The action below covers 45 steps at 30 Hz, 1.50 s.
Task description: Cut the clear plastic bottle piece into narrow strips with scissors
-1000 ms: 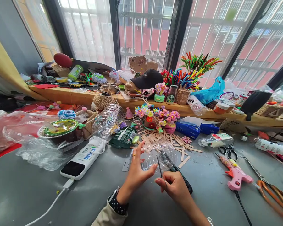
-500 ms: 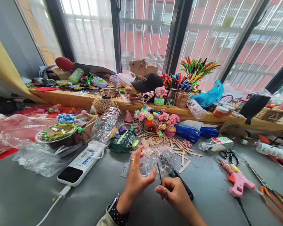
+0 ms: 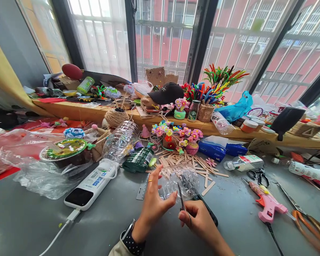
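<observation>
My left hand [image 3: 154, 201] grips the left end of a clear, ribbed piece of plastic bottle [image 3: 170, 182], with thumb and fingers curved round it. A ring shows on one finger. In my right hand [image 3: 198, 218] is a small pair of scissors [image 3: 180, 195], its blade pointing up and away from me against the near side of the plastic. The finger loops are mostly covered by the fingers. Beneath the bottle piece and my right hand lies a dark, long object [image 3: 209, 210], partly hidden. A clear ruler [image 3: 142, 188] lies left of the bottle piece.
Wooden craft sticks [image 3: 181, 158] are scattered behind the hands. To the right lie black-handled scissors [image 3: 260, 176], a pink glue gun [image 3: 270, 206] and large scissors [image 3: 300, 209]. A white power bank [image 3: 92, 186] with a cable and a green bottle piece [image 3: 138, 160] are on the left.
My right hand and the scissors' handles have shifted slightly to the right and down. The left hand keeps its place on the plastic.
</observation>
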Tool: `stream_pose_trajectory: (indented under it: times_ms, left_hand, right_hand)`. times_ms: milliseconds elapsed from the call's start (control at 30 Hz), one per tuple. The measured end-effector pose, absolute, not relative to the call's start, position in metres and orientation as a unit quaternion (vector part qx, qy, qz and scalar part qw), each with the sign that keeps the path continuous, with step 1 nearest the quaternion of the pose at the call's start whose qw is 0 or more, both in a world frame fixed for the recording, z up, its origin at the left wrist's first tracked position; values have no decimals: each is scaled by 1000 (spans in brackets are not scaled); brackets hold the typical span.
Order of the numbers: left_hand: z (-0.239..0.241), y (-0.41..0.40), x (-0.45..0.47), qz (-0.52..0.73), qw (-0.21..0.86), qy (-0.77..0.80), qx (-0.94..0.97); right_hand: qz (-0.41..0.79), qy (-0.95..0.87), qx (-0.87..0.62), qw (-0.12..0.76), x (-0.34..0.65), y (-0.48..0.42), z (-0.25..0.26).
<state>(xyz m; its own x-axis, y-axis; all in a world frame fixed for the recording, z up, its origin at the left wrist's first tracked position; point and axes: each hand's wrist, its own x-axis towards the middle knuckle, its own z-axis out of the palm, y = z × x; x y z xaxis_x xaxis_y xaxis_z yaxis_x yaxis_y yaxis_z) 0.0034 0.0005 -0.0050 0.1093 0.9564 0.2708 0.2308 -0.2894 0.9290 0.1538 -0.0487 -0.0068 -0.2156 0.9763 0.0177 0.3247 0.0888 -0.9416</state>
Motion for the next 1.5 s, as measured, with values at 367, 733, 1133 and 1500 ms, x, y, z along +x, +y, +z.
stream_pose_trajectory:
  times_ms: [367,733,1133,1500]
  left_hand:
    - [10,-4,4,463,394,476,636]
    - [5,-7,6,447,364,482,659]
    - [5,-6,7,467,188,483,717]
    - [7,-9,7,469,168,474,726]
  right_hand:
    - [502,-635,-449,378,157,-51,8]
    - [477,-662,-468,340,157,-52,13]
    - [455,-659,-501,327,154,-53,11]
    - [408,-675,-507,347,155,-52,9]
